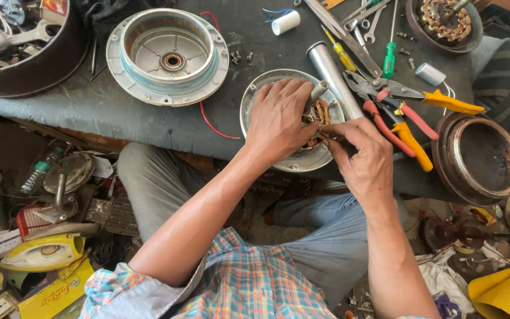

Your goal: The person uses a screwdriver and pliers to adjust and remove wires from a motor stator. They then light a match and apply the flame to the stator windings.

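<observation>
The person's left hand [278, 121] lies palm-down over a round metal motor housing [267, 97] that sits at the near edge of the dark tabletop [90, 106]. Its fingers [302, 97] are curled in close over the copper winding [321, 112] inside the housing, pressing on it beside the short metal shaft [318, 91] that stands up from the middle. The right hand [364, 156] comes in from the near right, its fingers [336, 133] pinched narrowly on the winding's right edge, touching the coils just beside the left hand.

A plain steel tube [333, 80] lies slanted on the tabletop, touching the housing's far right rim. Just right of it lie pliers with red handles [396, 133] and pliers with yellow handles [438, 100], crossed over one another. Farther off are a yellow-handled screwdriver [340, 53] and a green-handled screwdriver [389, 56], among spanners [367, 20].

To the far left of the housing sits a second, larger round cover with a bearing at its centre [169, 56], a thin red wire [211, 124] trailing from it. A rusty round shell [479, 156] rests at the right edge of the tabletop. A dark bowl of parts [36, 71] stands at the far left. A yellow clothes iron [45, 254] lies on the cluttered floor at the near left.
</observation>
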